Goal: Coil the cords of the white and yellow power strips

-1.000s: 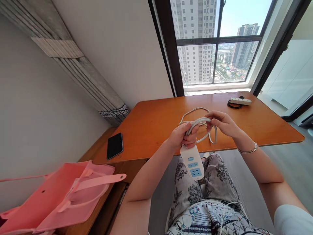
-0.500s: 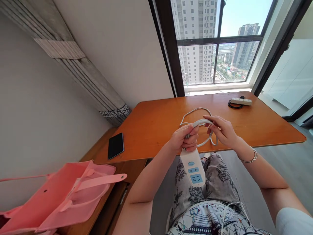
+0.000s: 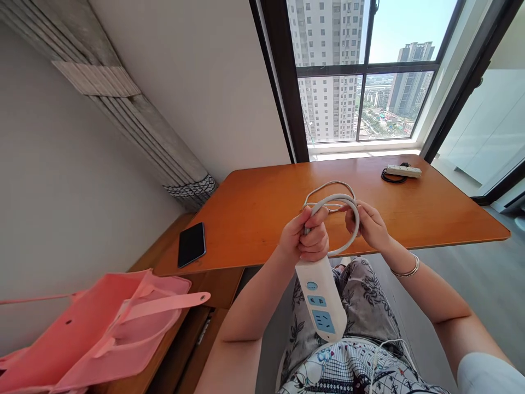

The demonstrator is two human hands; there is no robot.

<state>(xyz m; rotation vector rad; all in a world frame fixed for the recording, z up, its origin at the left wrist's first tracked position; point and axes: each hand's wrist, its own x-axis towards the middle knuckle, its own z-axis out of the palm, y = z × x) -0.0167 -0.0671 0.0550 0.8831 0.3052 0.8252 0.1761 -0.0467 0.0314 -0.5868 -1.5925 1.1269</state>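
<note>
My left hand point(image 3: 308, 235) is closed around the cord end of a white power strip point(image 3: 322, 301) and a gathered part of its cord. The strip hangs below the fist over my lap, its blue socket panels facing me. A thick white cord point(image 3: 356, 216) arches up from the left fist in a loop. At the loop's right side, my right hand point(image 3: 371, 225) pinches the cord with thumb and fingers. More of the thin-looking cord point(image 3: 328, 184) lies on the table behind the hands. The plug end cannot be made out.
A dark tablet or phone point(image 3: 191, 245) lies at the left of the orange wooden table point(image 3: 254, 213). Another power strip point(image 3: 404, 171) with a black cord rests at the back right. A pink bag point(image 3: 123, 328) stands at lower left, and a window point(image 3: 332, 104) is behind the table.
The power strip has come lower and nearer to me with my left hand. The cord loop has become rounder, and my right hand has shifted down along its right side.
</note>
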